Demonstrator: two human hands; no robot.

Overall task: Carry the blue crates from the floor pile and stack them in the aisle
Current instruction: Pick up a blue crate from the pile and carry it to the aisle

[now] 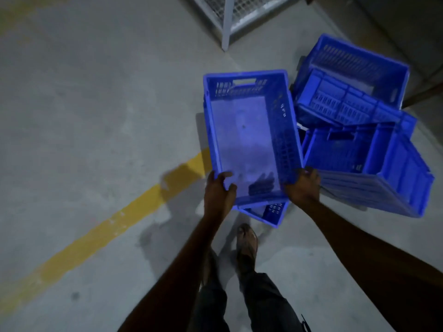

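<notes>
Head view: both hands grip the near end of a blue crate (pixel 247 130), held open side up. The left hand (pixel 219 190) is at one corner with its thumb over the rim, and the right hand (pixel 304 188) is curled round the other. Just beneath the grip shows a second crate (pixel 271 213). The jumbled crate pile (pixel 359 130) lies beside the right hand; a yellow floor line (pixel 96 236) runs off left.

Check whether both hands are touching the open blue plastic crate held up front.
Touching. Head view: left hand and right hand grip near corners of the open blue plastic crate.
</notes>
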